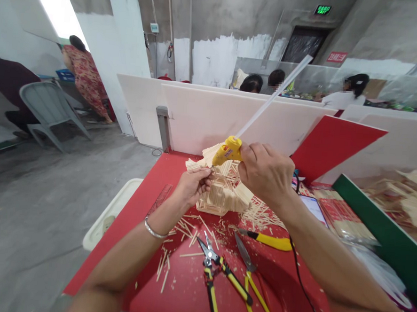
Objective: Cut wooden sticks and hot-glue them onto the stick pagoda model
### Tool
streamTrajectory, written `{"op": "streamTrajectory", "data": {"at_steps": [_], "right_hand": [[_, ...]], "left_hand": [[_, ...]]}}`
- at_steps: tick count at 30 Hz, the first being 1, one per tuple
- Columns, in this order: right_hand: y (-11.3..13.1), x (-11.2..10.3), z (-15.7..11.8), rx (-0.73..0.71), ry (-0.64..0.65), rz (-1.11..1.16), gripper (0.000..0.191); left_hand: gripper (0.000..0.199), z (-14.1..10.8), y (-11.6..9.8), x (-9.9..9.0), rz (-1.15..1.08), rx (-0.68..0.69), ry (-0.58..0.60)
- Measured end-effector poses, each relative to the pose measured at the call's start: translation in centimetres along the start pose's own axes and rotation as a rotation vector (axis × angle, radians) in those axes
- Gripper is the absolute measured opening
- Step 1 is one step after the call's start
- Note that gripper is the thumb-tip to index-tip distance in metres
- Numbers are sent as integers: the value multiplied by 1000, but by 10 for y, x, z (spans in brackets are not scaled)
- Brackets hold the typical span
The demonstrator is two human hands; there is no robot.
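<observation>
My right hand [267,172] is wrapped round a yellow hot glue gun [227,150], its nozzle pointing down and left. A long whitish glue stick [268,103] juts from the back of the gun, up and to the right. Close under the nozzle, my left hand [194,185] is closed in a pinch; what lies between its fingertips is too small to make out. Just behind and beside both hands stands a house-like model of thin wooden sticks [220,200], with slatted, roof-like panels. Its upper part is partly hidden by the gun.
On the red table [182,295] lie loose sticks [261,215], scissors-like cutters [210,256], yellow-handled pliers [249,267], a yellow-handled knife [274,241] and a ruler [159,199]. The gun's black cord [298,270] runs down the right. White boards [232,110] stand behind; a phone [313,208] lies right.
</observation>
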State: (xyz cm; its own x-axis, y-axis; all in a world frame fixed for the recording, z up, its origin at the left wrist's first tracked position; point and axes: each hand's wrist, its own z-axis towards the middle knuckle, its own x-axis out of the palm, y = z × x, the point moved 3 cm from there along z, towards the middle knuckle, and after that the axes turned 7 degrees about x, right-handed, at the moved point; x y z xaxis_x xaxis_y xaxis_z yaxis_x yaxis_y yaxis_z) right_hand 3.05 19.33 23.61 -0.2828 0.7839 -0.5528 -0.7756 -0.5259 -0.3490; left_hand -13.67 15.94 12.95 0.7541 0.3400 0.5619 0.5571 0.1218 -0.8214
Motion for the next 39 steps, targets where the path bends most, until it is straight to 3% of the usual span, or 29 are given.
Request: {"op": "streamTrajectory", "data": {"at_steps": [30,39], "right_hand": [[1,-2,0,21,-43,-26,31],[-1,-10,-4,100,10,-55,30]], "left_hand": [[11,-7,-8,-5,-7,44,3],[14,-27,-26,-17,-5,158,-118]]}}
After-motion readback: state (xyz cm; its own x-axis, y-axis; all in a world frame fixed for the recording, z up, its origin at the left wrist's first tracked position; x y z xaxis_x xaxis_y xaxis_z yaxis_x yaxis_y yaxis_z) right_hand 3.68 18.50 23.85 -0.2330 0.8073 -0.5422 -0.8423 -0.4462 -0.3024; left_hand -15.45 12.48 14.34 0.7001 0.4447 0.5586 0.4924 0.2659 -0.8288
